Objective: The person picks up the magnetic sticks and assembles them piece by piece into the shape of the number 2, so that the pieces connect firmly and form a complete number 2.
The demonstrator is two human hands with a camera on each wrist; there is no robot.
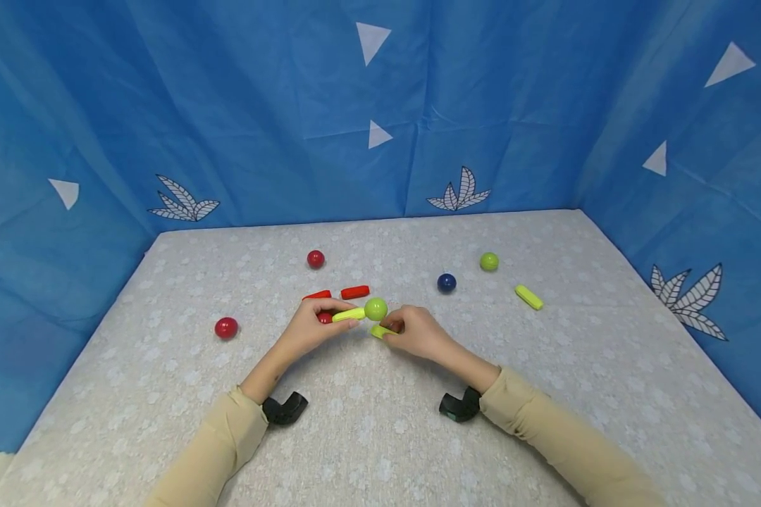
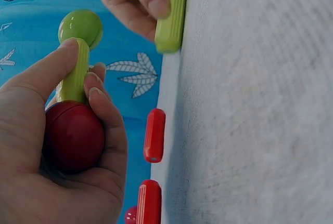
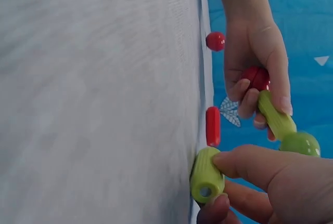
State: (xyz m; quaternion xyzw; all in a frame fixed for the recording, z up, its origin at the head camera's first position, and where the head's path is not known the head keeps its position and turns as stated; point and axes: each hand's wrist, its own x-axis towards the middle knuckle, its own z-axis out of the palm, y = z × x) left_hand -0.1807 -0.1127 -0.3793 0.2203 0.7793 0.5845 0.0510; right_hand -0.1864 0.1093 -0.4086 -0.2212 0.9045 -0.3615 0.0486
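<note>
My left hand (image 1: 308, 325) holds a ribbed yellow-green rod (image 2: 74, 78) with thumb and fingers. A shiny green ball (image 1: 375, 308) sits at the rod's far end, and a dark red ball (image 2: 75, 136) meets its near end inside the palm. Just to the right, my right hand (image 1: 417, 332) pinches a second yellow-green rod (image 3: 207, 174) between thumb and fingers, low over the tablecloth. A small grey disc (image 3: 205, 192) shows in that rod's end face. The green ball hangs a short way up and left of the right hand.
Beyond the hands lie two red rods (image 1: 355, 291), with a red ball (image 1: 316, 259) farther back and another red ball (image 1: 226, 328) at left. A dark blue ball (image 1: 447, 283), a green ball (image 1: 489, 261) and a yellow-green rod (image 1: 529, 297) lie at right. Blue curtains (image 1: 260, 127) enclose the table.
</note>
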